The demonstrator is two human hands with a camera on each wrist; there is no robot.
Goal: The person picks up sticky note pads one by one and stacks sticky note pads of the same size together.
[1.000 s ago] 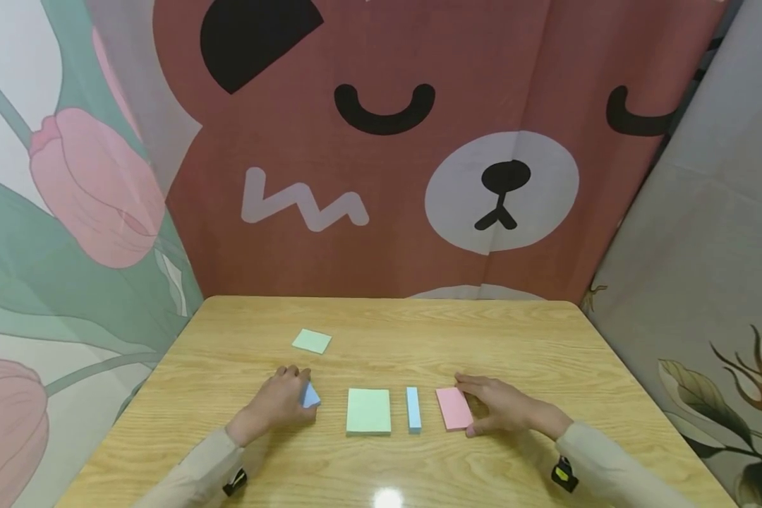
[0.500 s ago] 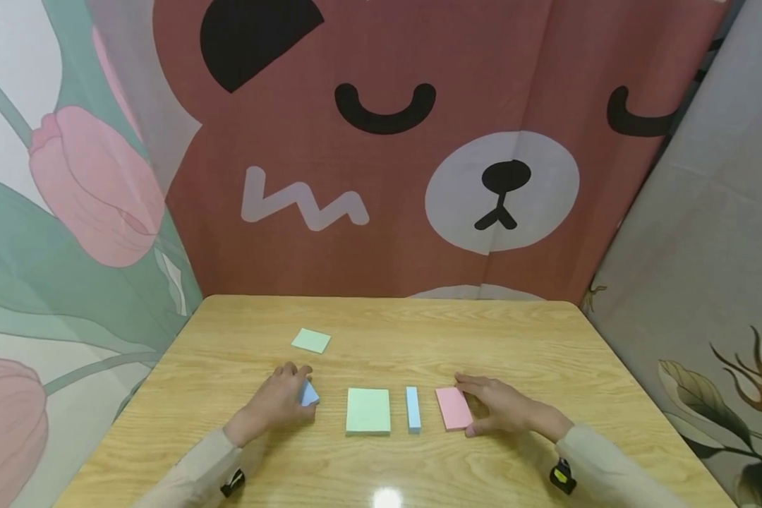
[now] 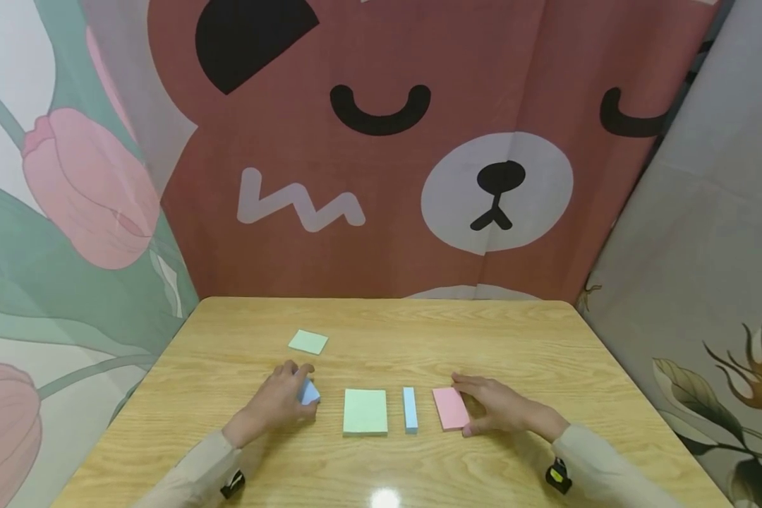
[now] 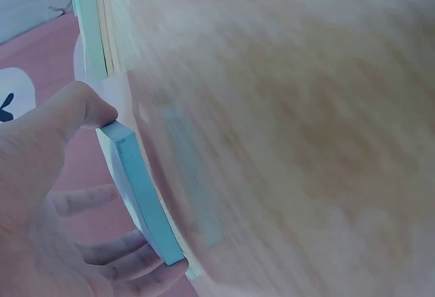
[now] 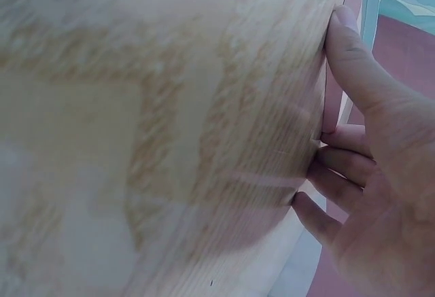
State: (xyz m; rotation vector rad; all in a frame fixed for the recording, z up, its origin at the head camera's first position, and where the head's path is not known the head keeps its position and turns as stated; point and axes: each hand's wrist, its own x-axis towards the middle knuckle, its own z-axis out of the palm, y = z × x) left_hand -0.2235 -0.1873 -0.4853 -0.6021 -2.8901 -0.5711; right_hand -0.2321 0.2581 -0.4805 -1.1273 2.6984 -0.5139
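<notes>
Pinching a blue pad (image 3: 309, 392) between thumb and fingertips, the left hand (image 3: 276, 398) covers its left part on the counter (image 3: 470, 473). The left wrist view shows the thumb at one end of the pad's visible long edge and fingertips at the other; in the head view that line runs roughly near to far. The right hand (image 3: 498, 405) holds a pink pad (image 3: 450, 409) at its right-hand corners, thumb at the near one and forefinger at the far one. This pad lies left of the palm, its long axis running away from the person, the far end leaning left.

Between the hands lie a square green pad (image 3: 365, 411), edges nearly in line with the counter, and a narrow blue strip pad (image 3: 410, 410), pointing almost straight away. Beyond the left hand, well apart from it, a small green pad (image 3: 308, 341) lies lengthwise left to right, slightly turned.
</notes>
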